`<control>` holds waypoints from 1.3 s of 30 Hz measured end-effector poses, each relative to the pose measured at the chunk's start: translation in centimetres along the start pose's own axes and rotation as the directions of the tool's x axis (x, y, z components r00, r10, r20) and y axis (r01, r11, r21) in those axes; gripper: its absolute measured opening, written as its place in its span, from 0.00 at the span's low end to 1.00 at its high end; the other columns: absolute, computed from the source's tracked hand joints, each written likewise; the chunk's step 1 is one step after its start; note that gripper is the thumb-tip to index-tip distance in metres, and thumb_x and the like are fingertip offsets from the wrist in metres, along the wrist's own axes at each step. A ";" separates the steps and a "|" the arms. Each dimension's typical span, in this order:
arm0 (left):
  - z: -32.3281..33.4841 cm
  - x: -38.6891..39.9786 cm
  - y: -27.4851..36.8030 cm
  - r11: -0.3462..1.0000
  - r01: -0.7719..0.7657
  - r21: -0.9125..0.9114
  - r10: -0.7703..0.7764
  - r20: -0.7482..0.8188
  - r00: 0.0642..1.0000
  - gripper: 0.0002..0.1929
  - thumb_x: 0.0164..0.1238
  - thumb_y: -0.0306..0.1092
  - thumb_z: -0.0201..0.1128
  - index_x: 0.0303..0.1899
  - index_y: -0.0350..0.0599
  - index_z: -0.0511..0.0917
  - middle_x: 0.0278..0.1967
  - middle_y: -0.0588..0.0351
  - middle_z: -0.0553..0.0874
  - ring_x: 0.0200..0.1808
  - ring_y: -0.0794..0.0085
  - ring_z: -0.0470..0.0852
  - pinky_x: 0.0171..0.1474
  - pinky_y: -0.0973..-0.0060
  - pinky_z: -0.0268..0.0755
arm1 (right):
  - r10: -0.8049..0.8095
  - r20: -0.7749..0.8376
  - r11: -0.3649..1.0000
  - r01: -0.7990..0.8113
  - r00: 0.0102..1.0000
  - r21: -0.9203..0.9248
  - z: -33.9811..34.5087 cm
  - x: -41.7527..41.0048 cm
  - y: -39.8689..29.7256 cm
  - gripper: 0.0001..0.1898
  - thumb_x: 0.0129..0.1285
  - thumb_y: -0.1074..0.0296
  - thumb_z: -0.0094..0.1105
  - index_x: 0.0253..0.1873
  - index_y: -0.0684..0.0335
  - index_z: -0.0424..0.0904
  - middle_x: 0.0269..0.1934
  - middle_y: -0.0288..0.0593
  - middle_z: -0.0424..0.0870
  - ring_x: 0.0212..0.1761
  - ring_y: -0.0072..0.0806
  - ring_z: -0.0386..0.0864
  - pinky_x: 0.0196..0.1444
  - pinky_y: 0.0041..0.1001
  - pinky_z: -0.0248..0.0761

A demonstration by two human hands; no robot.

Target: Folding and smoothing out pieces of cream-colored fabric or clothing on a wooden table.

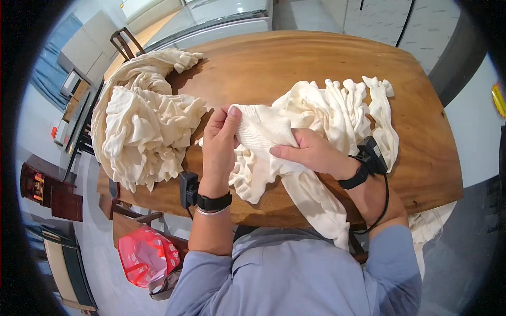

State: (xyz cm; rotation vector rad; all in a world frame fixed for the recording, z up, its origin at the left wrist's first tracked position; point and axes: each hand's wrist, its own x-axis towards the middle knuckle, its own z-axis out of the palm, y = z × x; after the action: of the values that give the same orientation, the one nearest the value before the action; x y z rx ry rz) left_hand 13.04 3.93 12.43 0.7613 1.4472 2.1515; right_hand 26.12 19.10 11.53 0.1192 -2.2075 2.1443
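Between my two hands a cream knitted fabric piece point(263, 124) with a ribbed section is stretched above the table. My left hand point(221, 128) pinches its upper left corner, thumb on top. My right hand point(310, 150) grips its right side, the thumb lying over the knit and the other fingers hidden by fabric. Below the hands, a long cream fabric strip point(320, 205) hangs over the table's near edge; whether it joins the held piece I cannot tell. Right of the hands lie several narrow cream knitted pieces point(332, 106), gathered in folds.
A large heap of cream fabric point(138, 130) covers the left of the wooden table point(300, 55). Below it, a red plastic bag point(148, 256) sits near a wooden chair. More cream fabric point(429, 225) hangs at the lower right. Cabled black devices point(371, 154) are strapped to both wrists.
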 end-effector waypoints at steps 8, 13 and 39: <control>0.7 -2.6 -1.5 0.966 0.227 0.124 -0.256 0.334 0.907 0.15 0.69 0.31 0.59 0.54 0.38 0.73 0.44 0.62 0.81 0.43 0.84 0.78 0.45 0.84 0.71 | -0.070 -0.224 0.995 0.084 0.972 0.050 -0.8 -0.2 -1.0 0.17 0.65 0.63 0.60 0.54 0.67 0.76 0.44 0.35 0.82 0.43 0.18 0.76 0.45 0.21 0.71; 1.7 -2.7 -1.0 0.992 0.019 0.121 -0.043 0.196 0.980 0.13 0.68 0.28 0.60 0.51 0.36 0.74 0.42 0.62 0.81 0.42 0.84 0.78 0.44 0.83 0.72 | -0.190 -0.195 0.981 0.195 0.962 0.008 -0.4 0.1 -0.5 0.20 0.59 0.64 0.66 0.54 0.66 0.76 0.45 0.36 0.82 0.44 0.19 0.77 0.47 0.22 0.71; 2.2 -2.2 -0.1 0.754 -0.357 0.552 0.373 0.088 0.924 0.11 0.63 0.17 0.53 0.45 0.34 0.77 0.33 0.57 0.81 0.32 0.82 0.77 0.36 0.83 0.71 | -0.262 -0.012 0.905 0.242 0.965 -0.350 0.1 -0.3 0.0 0.33 0.53 0.60 0.71 0.61 0.64 0.68 0.50 0.43 0.78 0.52 0.28 0.74 0.57 0.27 0.67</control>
State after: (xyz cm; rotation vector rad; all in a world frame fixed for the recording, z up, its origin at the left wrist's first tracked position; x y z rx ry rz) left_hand 16.12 4.13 12.56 1.3244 2.1382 1.9959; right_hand 26.40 18.96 11.45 0.3009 -2.3445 1.5833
